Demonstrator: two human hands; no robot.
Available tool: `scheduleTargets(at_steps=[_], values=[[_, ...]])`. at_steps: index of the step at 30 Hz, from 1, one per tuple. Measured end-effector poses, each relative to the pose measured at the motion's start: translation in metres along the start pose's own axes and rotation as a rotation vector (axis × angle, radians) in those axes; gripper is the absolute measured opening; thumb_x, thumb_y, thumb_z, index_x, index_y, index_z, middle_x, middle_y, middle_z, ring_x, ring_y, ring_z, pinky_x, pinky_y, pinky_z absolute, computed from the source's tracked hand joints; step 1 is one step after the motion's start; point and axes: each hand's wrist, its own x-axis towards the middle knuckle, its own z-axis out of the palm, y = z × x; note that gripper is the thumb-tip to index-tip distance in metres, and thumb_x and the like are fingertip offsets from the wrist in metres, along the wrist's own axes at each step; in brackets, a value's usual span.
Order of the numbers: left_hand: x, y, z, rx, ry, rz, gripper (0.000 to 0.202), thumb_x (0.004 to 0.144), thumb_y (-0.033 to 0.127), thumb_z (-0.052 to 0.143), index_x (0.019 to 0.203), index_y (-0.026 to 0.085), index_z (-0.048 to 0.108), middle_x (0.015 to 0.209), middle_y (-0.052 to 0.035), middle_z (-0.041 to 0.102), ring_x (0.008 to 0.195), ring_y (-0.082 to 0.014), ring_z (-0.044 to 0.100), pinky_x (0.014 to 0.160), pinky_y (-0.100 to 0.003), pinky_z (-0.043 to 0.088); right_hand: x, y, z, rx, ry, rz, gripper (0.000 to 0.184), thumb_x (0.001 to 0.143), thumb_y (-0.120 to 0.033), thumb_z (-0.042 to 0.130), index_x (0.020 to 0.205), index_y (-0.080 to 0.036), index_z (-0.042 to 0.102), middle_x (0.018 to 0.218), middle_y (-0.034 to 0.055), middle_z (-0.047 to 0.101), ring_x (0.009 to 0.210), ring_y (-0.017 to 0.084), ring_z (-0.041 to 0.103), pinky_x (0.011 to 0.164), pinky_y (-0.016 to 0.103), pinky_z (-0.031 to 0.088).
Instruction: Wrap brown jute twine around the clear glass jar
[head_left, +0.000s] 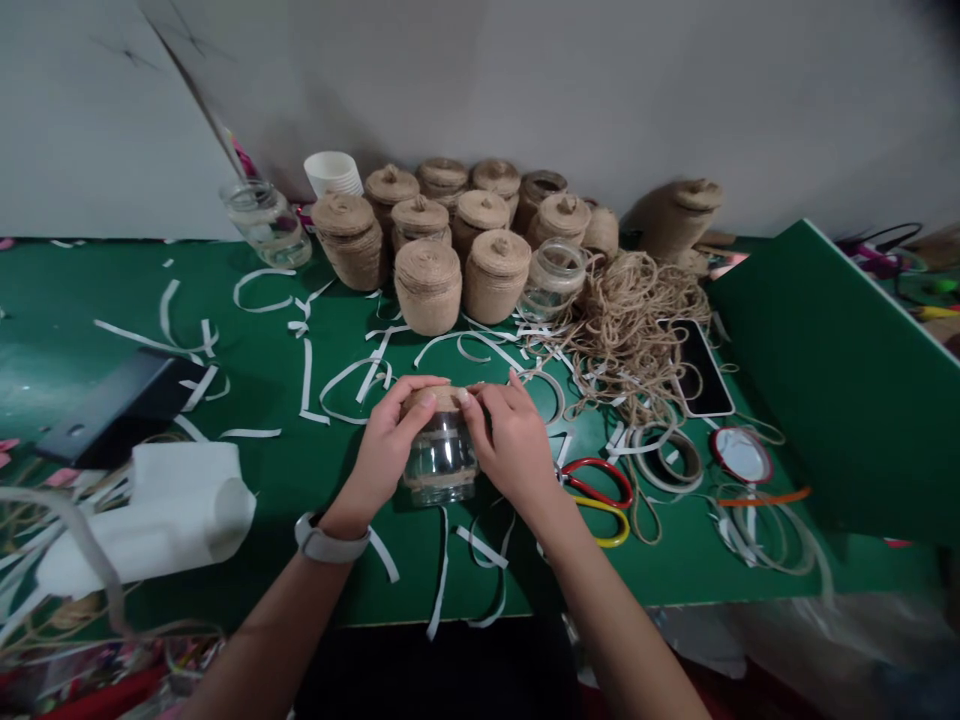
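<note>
Left hand [388, 442] and right hand [514, 440] hold the jar [442, 465] upright, top upward.

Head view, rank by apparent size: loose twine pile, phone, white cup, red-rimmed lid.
1. loose twine pile
2. phone, partly under twine
3. white cup and red-rimmed lid: look alike; the cup sits farther back, so unranked.

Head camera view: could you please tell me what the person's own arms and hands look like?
Both forearms are bare, no sleeves in view. Neither the left hand nor the right hand wears gloves or visible rings. A pale grey wristwatch with a smooth band circles the left wrist.
</note>
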Motion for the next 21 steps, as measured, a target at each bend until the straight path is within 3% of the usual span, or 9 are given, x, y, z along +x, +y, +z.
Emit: scheduleTargets(at_steps=[3,7,12,16,21], values=[[-0.001,-0.005,0.000,-0.109,0.069,-0.006,0.023,0.092,0.038,0.058,0.107,0.023,0.065,0.106,-0.0035,0.067,0.095,-0.0208,0.064,0.083,-0.033,0.051,-0.001,0.005,0.001,-0.018,0.037,0.017,0.029,0.102,-0.032,0.037,0.091,-0.018,0.061,0.096,0.0071,0.073,0.092,0.020,0.066,0.114,0.049,0.037],[-0.005,0.004,0.002,0.177,0.063,0.134,0.029,0.096,0.033,0.049,0.118,0.024,0.065,0.127,-0.0045,0.063,0.118,-0.0231,0.057,0.103,-0.037,0.044,-0.004,0.005,0.005,-0.032,0.026,-0.011,0.029,0.102,-0.032,0.038,0.090,-0.019,0.060,0.092,0.0061,0.073,0.089,0.019,0.066,0.114,0.049,0.037],[-0.002,0.016,0.002,0.290,0.008,0.041,0.033,0.092,0.038,0.051,0.119,0.023,0.063,0.123,-0.0068,0.064,0.113,-0.0259,0.060,0.100,-0.043,0.045,-0.008,0.001,0.011,-0.044,0.032,-0.031,0.029,0.102,-0.029,0.037,0.091,-0.018,0.060,0.094,0.0071,0.073,0.089,0.018,0.067,0.113,0.047,0.040],[0.004,0.011,0.000,0.170,-0.012,-0.016,0.026,0.088,0.040,0.060,0.104,0.021,0.065,0.107,-0.0057,0.066,0.100,-0.0243,0.062,0.092,-0.040,0.049,-0.005,0.000,0.012,-0.022,0.039,-0.045,0.029,0.103,-0.031,0.037,0.094,-0.017,0.061,0.104,0.0095,0.074,0.095,0.019,0.069,0.113,0.046,0.041],[0.003,0.003,-0.003,-0.037,-0.005,-0.053,0.027,0.090,0.043,0.059,0.105,0.021,0.063,0.104,-0.0055,0.067,0.097,-0.0234,0.064,0.087,-0.038,0.052,0.002,-0.002,0.010,-0.029,0.018,-0.039,0.029,0.103,-0.032,0.037,0.094,-0.018,0.060,0.101,0.0089,0.075,0.090,0.017,0.070,0.111,0.042,0.044]])
